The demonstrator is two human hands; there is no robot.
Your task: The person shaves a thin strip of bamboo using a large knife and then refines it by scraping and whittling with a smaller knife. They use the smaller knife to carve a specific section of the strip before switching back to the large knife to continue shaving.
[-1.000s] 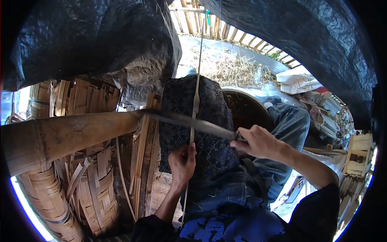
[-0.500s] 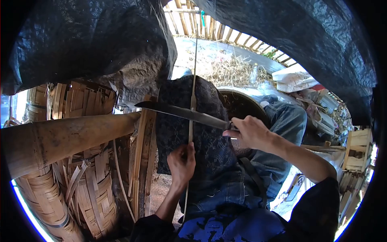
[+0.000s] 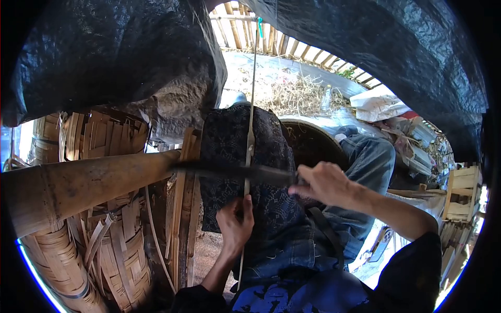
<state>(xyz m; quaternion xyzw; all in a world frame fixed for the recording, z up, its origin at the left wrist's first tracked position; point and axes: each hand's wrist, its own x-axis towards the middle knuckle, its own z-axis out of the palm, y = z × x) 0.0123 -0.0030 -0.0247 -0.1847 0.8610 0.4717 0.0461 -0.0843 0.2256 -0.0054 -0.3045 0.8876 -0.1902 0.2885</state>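
Note:
My left hand (image 3: pixel 235 221) pinches a long thin bamboo strip (image 3: pixel 250 141) between thumb and fingers. The strip runs upright over a dark patterned cloth (image 3: pixel 222 143) lying across my thigh, and its lower end passes below the hand. In my right hand (image 3: pixel 326 185) is the handle of a long knife (image 3: pixel 235 171), smeared by motion. The blade lies crosswise over the strip, a little above my left hand, its tip pointing left. Whether the edge bites into the strip cannot be made out.
A thick bamboo pole (image 3: pixel 99 180) juts in from the left, above woven bamboo baskets (image 3: pixel 122 250). Upright bamboo slats (image 3: pixel 185 208) stand beside my leg. Dark plastic sheeting (image 3: pixel 120 57) hangs overhead. A round dark basin (image 3: pixel 313 138) sits beyond my knee, with dry straw (image 3: pixel 297 94) farther off.
The knife has moved down along the strip toward my left hand, its blade now blurred. My left hand keeps its pinch and has barely shifted.

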